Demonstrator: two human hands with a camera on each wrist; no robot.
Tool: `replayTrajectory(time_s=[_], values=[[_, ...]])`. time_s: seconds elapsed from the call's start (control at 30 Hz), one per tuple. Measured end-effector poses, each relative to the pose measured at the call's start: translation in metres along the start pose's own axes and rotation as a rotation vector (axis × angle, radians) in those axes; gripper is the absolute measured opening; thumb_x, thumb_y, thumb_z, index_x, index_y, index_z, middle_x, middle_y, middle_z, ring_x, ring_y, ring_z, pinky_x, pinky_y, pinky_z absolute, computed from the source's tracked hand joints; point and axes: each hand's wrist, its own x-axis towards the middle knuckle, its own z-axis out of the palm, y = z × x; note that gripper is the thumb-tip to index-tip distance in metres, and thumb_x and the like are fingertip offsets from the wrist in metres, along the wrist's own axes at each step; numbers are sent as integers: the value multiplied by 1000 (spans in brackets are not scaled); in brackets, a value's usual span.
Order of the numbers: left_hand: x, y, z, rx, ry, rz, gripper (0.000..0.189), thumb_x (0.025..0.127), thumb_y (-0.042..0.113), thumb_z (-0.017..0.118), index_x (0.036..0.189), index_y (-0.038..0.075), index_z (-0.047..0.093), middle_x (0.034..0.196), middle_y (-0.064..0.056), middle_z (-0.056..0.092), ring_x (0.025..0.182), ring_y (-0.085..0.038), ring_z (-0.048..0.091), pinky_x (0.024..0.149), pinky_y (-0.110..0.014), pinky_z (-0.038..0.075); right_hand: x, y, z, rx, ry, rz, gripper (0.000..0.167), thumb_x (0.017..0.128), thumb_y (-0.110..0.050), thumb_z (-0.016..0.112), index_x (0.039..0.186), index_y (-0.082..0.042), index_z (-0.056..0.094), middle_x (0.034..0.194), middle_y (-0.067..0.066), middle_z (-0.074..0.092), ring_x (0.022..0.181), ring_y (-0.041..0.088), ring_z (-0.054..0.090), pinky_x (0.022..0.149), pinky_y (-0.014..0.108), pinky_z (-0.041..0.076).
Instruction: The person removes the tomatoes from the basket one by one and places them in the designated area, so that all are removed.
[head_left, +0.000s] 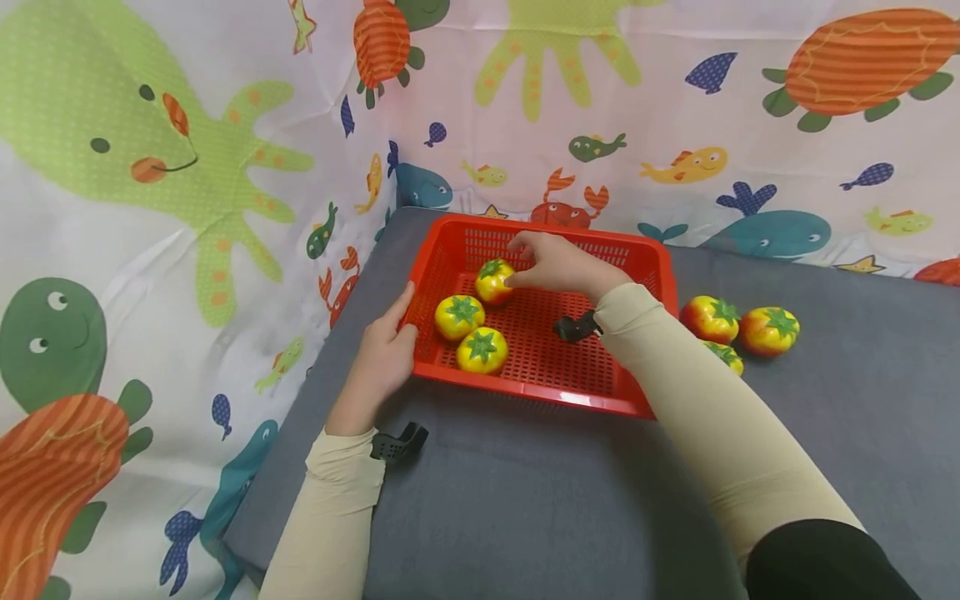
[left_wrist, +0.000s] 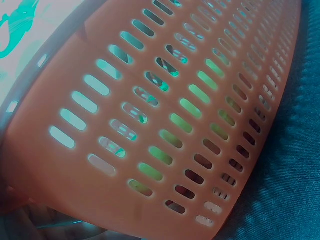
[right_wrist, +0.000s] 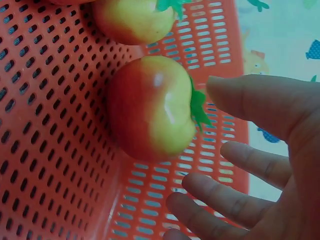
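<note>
My left hand (head_left: 380, 354) holds the left end of a red plastic basket (head_left: 547, 392), its index finger and thumb at the rim. In the left wrist view the slotted basket wall (left_wrist: 115, 150) fills most of the picture; the fingers low at the left are dark and partly hidden. My right hand (head_left: 562, 267) is inside the basket beside a red-yellow toy tomato (head_left: 494, 282) with a green leafy top. In the right wrist view its fingers are spread, with a gap to that tomato (right_wrist: 152, 110). Two more toy tomatoes, one behind (head_left: 459, 317) and one in front (head_left: 482, 350), sit at the basket's left end.
Several more toy tomatoes (head_left: 768, 331) lie on the grey tabletop (head_left: 540, 500) right of the basket, one partly hidden by my right sleeve (head_left: 697, 417). A cloth printed with sea animals (head_left: 450, 92) hangs behind and at the left. Each wrist wears a black strap mount (head_left: 400, 443).
</note>
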Motion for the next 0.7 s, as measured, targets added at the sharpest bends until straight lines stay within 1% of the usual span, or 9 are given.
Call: replayTrajectory(time_s=[0.1,0.2,0.3,0.5,0.6,0.7], values=[[0,0,-2,9,-3,-6,65,106,21,45,166,36,28,169,-2,35,146,-28,48,110,-53,46,7,-3,5,-4,-14,-4,60,94,-31,78,146,-10,54,139,15,59,126,32,55,107,51,50],[1,2,-4,15,-2,-8,64,106,22,45,166,37,28,169,-2,35,146,-28,48,110,-53,47,14,-3,9,-14,-20,-26,61,94,-30,78,146,-9,53,138,16,59,126,32,55,109,52,47],[1,3,-5,21,2,-16,65,106,23,45,166,38,28,168,-3,37,142,-29,52,108,-54,48,17,-1,13,-13,-24,-38,64,94,-30,79,148,-9,52,139,17,59,126,33,54,111,52,45],[0,0,0,18,-16,-26,65,105,23,45,165,41,28,168,-2,37,143,-27,50,110,-53,47,18,5,21,-45,-30,-3,78,91,-39,81,154,-11,46,145,11,57,128,29,54,114,51,44],[-1,-1,-1,-3,-11,-19,65,105,22,45,165,40,28,167,-2,38,133,-29,59,105,-51,53,21,4,24,-54,-33,-15,81,89,-42,82,154,-11,46,143,10,57,127,28,55,114,50,45],[-1,-1,0,-9,-4,-6,65,105,21,45,165,38,29,167,-2,39,132,-29,59,104,-51,53,22,6,24,-60,-27,-22,79,90,-44,81,153,-11,48,141,10,59,126,28,56,113,49,46]])
